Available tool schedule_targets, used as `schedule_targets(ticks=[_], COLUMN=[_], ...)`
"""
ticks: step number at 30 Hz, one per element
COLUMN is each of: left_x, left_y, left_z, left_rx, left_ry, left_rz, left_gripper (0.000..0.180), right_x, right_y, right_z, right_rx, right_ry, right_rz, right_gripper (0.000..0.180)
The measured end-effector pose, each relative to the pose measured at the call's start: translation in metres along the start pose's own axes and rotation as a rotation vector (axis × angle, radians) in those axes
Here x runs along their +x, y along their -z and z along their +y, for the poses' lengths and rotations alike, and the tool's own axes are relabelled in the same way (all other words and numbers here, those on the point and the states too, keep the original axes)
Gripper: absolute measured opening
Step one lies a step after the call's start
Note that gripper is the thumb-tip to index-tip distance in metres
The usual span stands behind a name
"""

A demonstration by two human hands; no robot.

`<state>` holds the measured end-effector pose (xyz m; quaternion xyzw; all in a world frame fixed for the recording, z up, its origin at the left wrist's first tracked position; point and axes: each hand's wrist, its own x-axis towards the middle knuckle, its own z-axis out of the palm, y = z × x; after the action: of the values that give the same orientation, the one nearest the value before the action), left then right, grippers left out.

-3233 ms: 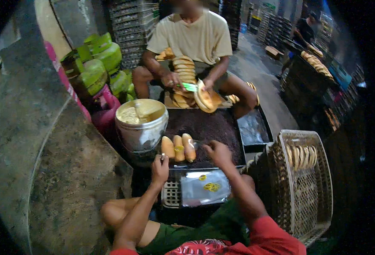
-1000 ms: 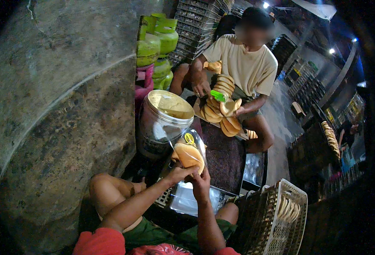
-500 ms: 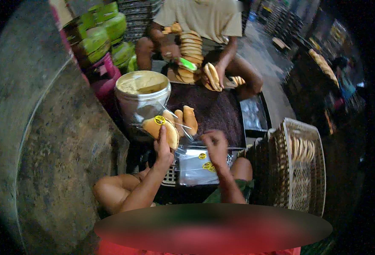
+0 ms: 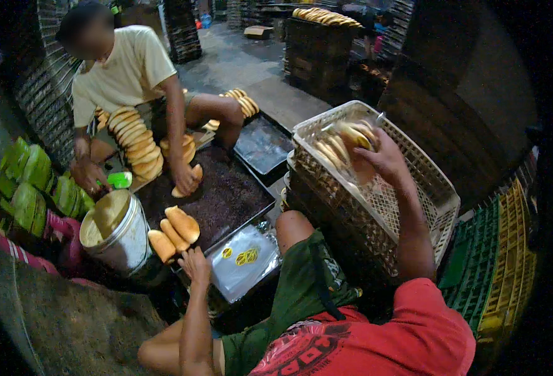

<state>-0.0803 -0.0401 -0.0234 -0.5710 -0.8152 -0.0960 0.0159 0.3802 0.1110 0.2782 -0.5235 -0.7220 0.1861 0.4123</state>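
Over the white plastic crate (image 4: 436, 216), my right hand (image 4: 384, 156) grips a bread roll in a clear bag (image 4: 355, 135), partly blurred. Other bagged rolls (image 4: 330, 153) stand in a row at the crate's far end. My left hand (image 4: 195, 266), fingers extended, is at the near ends of three filled-looking long bread rolls (image 4: 175, 232) on the edge of a tray of dark crumbly stuff (image 4: 220, 188). Beside that hand lies a stack of clear plastic bags (image 4: 242, 266) with yellow round labels.
A co-worker (image 4: 129, 69) across the tray presses a roll (image 4: 189, 180) into it and holds a green-ended tool (image 4: 120, 180). Split rolls (image 4: 132, 141) are piled by them. A bucket of pale cream (image 4: 117, 229) stands left; green and yellow crates (image 4: 477, 269) stand right.
My view has turned right. The bagged roll has passed from my left hand to my right and moved over to the crate. My left hand has gone to the unbagged rolls.
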Motion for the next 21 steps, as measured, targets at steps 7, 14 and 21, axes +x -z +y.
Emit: schedule_targets(ticks=[7,14,21], left_x=[0.013,-0.003,-0.011], left_y=[-0.003,0.050,0.111], left_z=[-0.004,-0.009,-0.047], left_rx=[-0.105,-0.672,-1.744], left_ry=[-0.056,-0.076,0.370], left_rz=[0.171,0.401,0.262], left_gripper=[0.014,0.028,0.013], right_x=[-0.023,-0.037,-0.073], right_y=[-0.008,-0.065,-0.327], right_z=[0.105,0.020,-0.051], right_rx=[-0.376,-0.644,0.031], right_ry=[-0.446,0.311,-0.028], right_rz=[-0.595,0.173,-0.495], right_gripper=[0.055,0.031,0.039])
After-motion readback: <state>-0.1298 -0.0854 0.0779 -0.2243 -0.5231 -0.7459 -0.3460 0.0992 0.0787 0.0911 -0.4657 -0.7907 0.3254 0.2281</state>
